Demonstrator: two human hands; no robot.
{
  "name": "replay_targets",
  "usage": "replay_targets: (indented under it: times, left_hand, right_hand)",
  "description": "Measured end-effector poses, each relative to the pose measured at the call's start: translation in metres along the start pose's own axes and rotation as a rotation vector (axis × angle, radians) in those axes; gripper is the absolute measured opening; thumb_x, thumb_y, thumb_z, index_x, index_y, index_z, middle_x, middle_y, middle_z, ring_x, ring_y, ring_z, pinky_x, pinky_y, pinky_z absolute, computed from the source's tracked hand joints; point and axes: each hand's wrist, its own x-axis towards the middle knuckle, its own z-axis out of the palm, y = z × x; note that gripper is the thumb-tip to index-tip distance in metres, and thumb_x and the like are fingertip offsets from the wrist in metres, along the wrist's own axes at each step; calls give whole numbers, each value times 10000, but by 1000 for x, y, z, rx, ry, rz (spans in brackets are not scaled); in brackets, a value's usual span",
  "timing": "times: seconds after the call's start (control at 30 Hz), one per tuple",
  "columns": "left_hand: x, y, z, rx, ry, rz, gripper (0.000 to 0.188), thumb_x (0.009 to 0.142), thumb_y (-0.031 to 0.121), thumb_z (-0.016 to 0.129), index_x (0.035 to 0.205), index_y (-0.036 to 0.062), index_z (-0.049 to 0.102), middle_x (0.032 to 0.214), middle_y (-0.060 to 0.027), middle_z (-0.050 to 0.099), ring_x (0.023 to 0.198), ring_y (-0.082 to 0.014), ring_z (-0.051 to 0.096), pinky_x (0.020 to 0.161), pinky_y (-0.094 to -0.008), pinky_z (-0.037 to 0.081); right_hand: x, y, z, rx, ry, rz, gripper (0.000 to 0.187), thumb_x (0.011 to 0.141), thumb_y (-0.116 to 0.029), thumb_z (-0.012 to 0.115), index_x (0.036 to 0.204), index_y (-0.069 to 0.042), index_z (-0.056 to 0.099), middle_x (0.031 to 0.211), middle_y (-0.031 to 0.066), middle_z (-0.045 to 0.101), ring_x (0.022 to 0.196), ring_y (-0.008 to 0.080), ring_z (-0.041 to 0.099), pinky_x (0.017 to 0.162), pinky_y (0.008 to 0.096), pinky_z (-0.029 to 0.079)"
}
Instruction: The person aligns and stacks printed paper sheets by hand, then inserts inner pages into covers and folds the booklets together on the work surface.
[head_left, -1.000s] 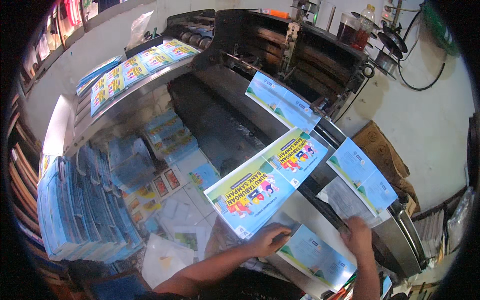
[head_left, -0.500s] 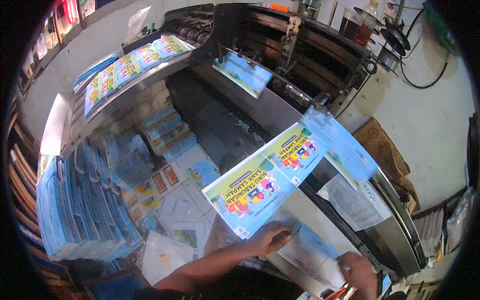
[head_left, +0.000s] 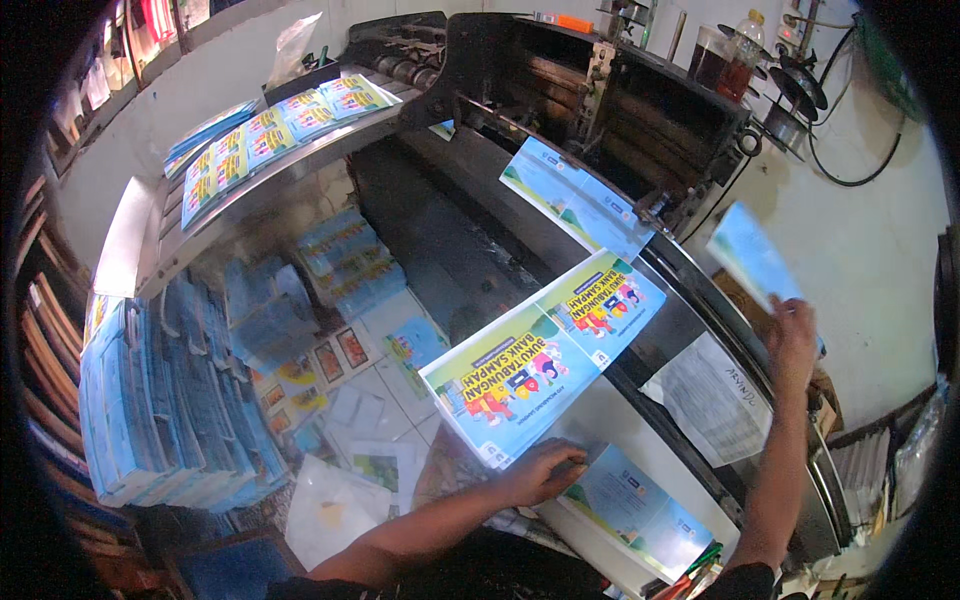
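Observation:
My right hand [head_left: 793, 340] is raised at the right, fingers closed on the lower end of a blue printed sheet [head_left: 748, 255]. My left hand [head_left: 538, 476] rests low in the middle, fingers curled between two printed piles; whether it grips anything is hidden. Just above it lies a yellow, green and blue printed cover sheet [head_left: 545, 355] with cartoon figures. Beside its fingertips, a blue printed sheet [head_left: 640, 510] lies on a pale surface. Another blue sheet [head_left: 575, 200] sits slanted at the edge of a dark machine [head_left: 540, 75].
Tall stacks of blue printed sheets [head_left: 180, 410] stand at the left. More cover sheets [head_left: 270, 135] lie on a metal tray behind. A written paper [head_left: 710, 400] lies on the machine's right side. A bottle [head_left: 740, 55] and wire spool [head_left: 785, 125] sit at the back right.
My right hand has swung up and to the right from the lower sheet and now holds a blue sheet. The sheet at the machine has shifted right. My left hand has barely moved.

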Motion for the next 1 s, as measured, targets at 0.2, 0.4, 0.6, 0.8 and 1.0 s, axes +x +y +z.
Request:
replay_targets:
  times: [0.2, 0.4, 0.6, 0.8, 1.0]
  left_hand:
    - [-4, -4, 3, 25, 21, -19, 268, 967, 231, 623, 1139, 26, 630, 1077, -175, 653, 996, -319, 644, 859, -416, 512]
    - [-2, 13, -4, -75, -151, -261, 368, 994, 298, 582, 1256, 39, 579, 1163, -186, 649, 1092, -330, 634, 929, -408, 499]
    - [-8, -4, 12, -186, -97, -156, 309, 1007, 251, 573, 1221, 28, 577, 1066, -168, 656, 1016, -298, 640, 874, -388, 499]
    - [-9, -14, 17, -123, -9, 13, 315, 1000, 250, 582, 1205, 10, 582, 1067, -177, 650, 1018, -300, 638, 868, -391, 499]
    - [-5, -18, 14, 25, 4, -17, 277, 939, 202, 631, 1162, 39, 622, 1088, -170, 643, 1036, -344, 616, 912, -426, 478]
  right_hand:
    - [-75, -42, 47, 94, -122, -63, 382, 726, -14, 662, 1101, -85, 688, 943, 134, 598, 900, 337, 572, 798, 454, 478]
    - [-163, -69, -15, 264, -468, -3, 383, 749, -130, 698, 1114, -37, 630, 1021, 202, 592, 947, 434, 575, 830, 529, 472]
    - [-241, -146, -98, 287, -952, 38, 822, 721, -402, 817, 1378, -32, 491, 1385, 265, 462, 1224, 444, 463, 1013, 549, 402]
    - [-249, -117, -105, 564, -1193, 46, 630, 870, -368, 686, 1382, -50, 503, 1398, 213, 490, 1251, 366, 480, 1004, 522, 414]
    - [-117, -41, -124, 345, -914, 277, 230, 833, -226, 664, 908, -9, 660, 881, 204, 640, 886, 407, 619, 853, 483, 467]
